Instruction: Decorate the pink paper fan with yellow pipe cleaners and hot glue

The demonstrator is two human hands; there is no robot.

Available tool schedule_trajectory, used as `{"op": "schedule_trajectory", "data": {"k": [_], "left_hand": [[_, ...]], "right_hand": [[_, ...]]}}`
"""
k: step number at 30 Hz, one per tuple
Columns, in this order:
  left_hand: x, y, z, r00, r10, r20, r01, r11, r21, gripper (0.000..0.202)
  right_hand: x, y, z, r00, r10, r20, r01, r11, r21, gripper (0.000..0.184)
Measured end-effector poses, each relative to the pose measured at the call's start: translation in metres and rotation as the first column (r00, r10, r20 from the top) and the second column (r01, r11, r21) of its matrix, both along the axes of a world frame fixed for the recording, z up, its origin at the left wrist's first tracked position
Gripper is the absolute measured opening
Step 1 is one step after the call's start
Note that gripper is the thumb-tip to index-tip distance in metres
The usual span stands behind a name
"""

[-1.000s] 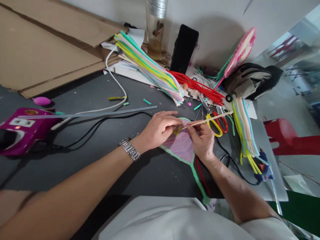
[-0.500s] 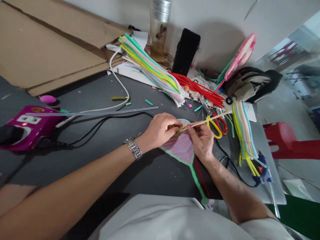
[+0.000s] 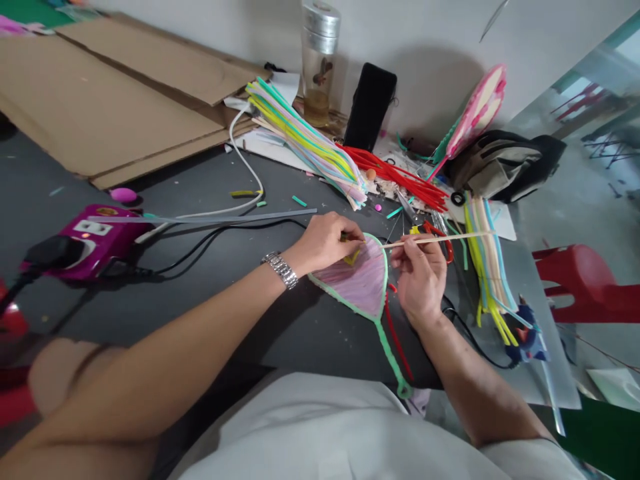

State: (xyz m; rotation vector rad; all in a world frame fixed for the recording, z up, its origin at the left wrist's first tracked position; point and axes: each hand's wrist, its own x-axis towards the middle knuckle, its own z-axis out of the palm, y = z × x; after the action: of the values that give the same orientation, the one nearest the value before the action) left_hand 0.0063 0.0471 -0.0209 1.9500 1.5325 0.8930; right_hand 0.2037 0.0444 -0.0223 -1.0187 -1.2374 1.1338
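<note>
A fan-shaped piece (image 3: 357, 283) with a pale purple face and a green fuzzy rim lies on the table. Its green handle (image 3: 390, 350) points toward me. Over the fan's upper left, my left hand (image 3: 330, 243) has thumb and fingers pinched together; what is between the tips is too small to make out. A yellow shape (image 3: 353, 257) shows just under those fingers, on the purple face. My right hand (image 3: 420, 270), right of the fan, pinches a cream pipe cleaner (image 3: 455, 237). Its left end reaches the fan's rim; the other extends right over a bundle of pipe cleaners (image 3: 485, 267).
Beyond my hands lie a multicoloured pipe cleaner bundle (image 3: 310, 143), red pipe cleaners (image 3: 400, 177) and red-handled scissors (image 3: 443, 240). A glue gun (image 3: 527, 340) sits at the right edge. At left are a purple power socket (image 3: 100, 243) and cardboard (image 3: 125, 113). A bottle (image 3: 317, 80) stands by the wall.
My right hand has moved right, away from my left hand, taking the cream pipe cleaner along. More of the fan's purple face shows between the hands. The view has shifted slightly.
</note>
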Motion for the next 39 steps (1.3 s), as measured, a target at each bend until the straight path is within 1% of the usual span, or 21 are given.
{"op": "schedule_trajectory", "data": {"k": [2, 4, 7, 10, 13, 15, 20, 25, 27, 30, 32, 34, 37, 39], "left_hand": [[0.0, 0.0, -0.001, 1.0, -0.003, -0.026, 0.004, 0.999, 0.049, 0.005], [0.0, 0.0, -0.002, 0.999, -0.004, -0.034, 0.006, 0.997, 0.072, 0.004], [-0.002, -0.003, -0.001, 0.998, -0.049, 0.049, 0.049, 0.999, 0.007, 0.006], [-0.007, -0.006, 0.0, 0.987, -0.098, 0.124, 0.103, 0.994, -0.028, 0.007], [-0.012, -0.007, 0.001, 0.98, -0.109, 0.165, 0.117, 0.992, -0.041, 0.008], [-0.014, -0.007, 0.002, 0.974, -0.111, 0.199, 0.127, 0.989, -0.072, 0.009], [-0.016, -0.008, 0.004, 0.955, -0.131, 0.267, 0.167, 0.979, -0.119, 0.009], [-0.016, -0.008, 0.004, 0.931, -0.147, 0.333, 0.204, 0.968, -0.143, 0.009], [-0.015, -0.008, 0.003, 0.937, -0.139, 0.32, 0.193, 0.971, -0.143, 0.01], [-0.013, -0.008, 0.0, 0.96, -0.095, 0.264, 0.127, 0.986, -0.106, 0.009], [-0.011, -0.009, -0.003, 0.979, -0.058, 0.194, 0.069, 0.997, -0.047, 0.007], [-0.008, -0.009, -0.006, 0.996, -0.025, 0.091, 0.023, 0.999, 0.026, 0.005], [-0.006, -0.008, -0.009, 0.999, 0.013, -0.047, -0.008, 0.995, 0.099, 0.004], [-0.008, -0.009, -0.009, 0.996, 0.028, -0.088, -0.018, 0.993, 0.113, 0.004]], "right_hand": [[0.0, -0.003, 0.004, 0.999, 0.022, 0.024, -0.022, 0.999, 0.041, 0.013], [0.0, -0.007, 0.007, 0.995, 0.041, 0.093, -0.045, 0.998, 0.04, 0.013], [0.002, -0.011, 0.011, 0.987, 0.06, 0.149, -0.06, 0.998, -0.006, 0.013], [0.005, -0.012, 0.014, 0.974, 0.127, 0.189, -0.119, 0.992, -0.05, 0.015], [0.008, -0.014, 0.011, 0.942, 0.209, 0.261, -0.196, 0.978, -0.075, 0.015], [0.009, -0.017, 0.006, 0.921, 0.233, 0.313, -0.219, 0.972, -0.081, 0.015], [0.009, -0.025, -0.005, 0.895, 0.214, 0.392, -0.205, 0.977, -0.064, 0.018], [0.01, -0.028, -0.006, 0.836, 0.18, 0.519, -0.23, 0.972, 0.034, 0.017], [0.009, -0.028, -0.006, 0.823, 0.165, 0.543, -0.233, 0.971, 0.057, 0.016], [0.009, -0.028, -0.006, 0.816, 0.161, 0.556, -0.238, 0.969, 0.07, 0.015], [0.009, -0.028, -0.007, 0.812, 0.162, 0.56, -0.244, 0.967, 0.074, 0.015], [0.009, -0.028, -0.008, 0.815, 0.163, 0.556, -0.245, 0.967, 0.075, 0.015], [0.01, -0.029, -0.01, 0.831, 0.166, 0.53, -0.238, 0.969, 0.069, 0.016], [0.01, -0.028, -0.011, 0.847, 0.165, 0.505, -0.224, 0.973, 0.058, 0.017]]}}
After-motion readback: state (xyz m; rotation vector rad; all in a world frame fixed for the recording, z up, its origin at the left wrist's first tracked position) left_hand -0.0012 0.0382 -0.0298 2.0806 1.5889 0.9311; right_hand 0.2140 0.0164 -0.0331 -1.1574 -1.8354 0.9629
